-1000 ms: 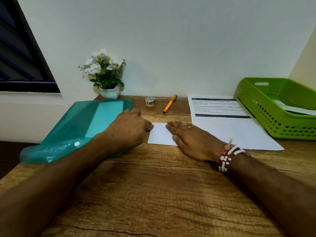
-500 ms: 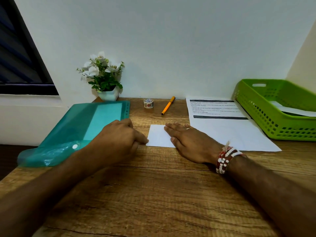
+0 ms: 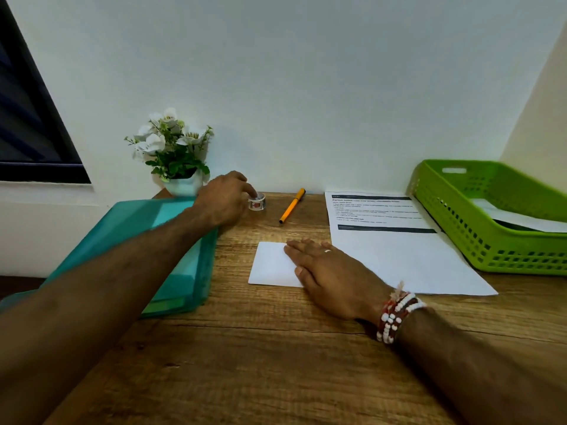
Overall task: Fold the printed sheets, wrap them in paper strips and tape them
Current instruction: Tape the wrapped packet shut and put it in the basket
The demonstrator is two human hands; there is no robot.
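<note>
Green plastic basket (image 3: 460, 219), far right: perforated lattice walls, slot handle in the far rim. It holds white paper (image 3: 521, 221) lying flat; how many sheets cannot be told.

Small white pot (image 3: 183, 186), far left against the wall: holds a plant with white flowers and green leaves.

Teal folder (image 3: 171, 231), left side: translucent plastic, closed, glossy; contents not readable through the cover.

Table (image 3: 276, 363): wood grain, brown, matte, with a long crack line running across the near half.

Printed sheet (image 3: 399, 250), right of centre, flat, its right edge beside the basket. Black header bars and text lines fill the far half; the near half is blank.

Folded sheet (image 3: 270, 266), centre: plain white rectangle, flat on the table, just left of the printed sheet.

Pen (image 3: 292, 205), far centre: orange barrel, black cap, lying diagonally.

Tape roll (image 3: 257, 202), far, between pot and pen: small ring, patterned white and red, standing on its flat face.

Left hand (image 3: 224, 197): reached across the folder's far corner, fingers curled down onto the roll's left rim, apparently pinching it; thumb hidden.

Right hand (image 3: 331, 277): palm down, fingers straight and close together, pressing the right half of the folded sheet. Ring on one finger; bead bracelets (image 3: 395, 317), red and white, at the wrist.
</note>
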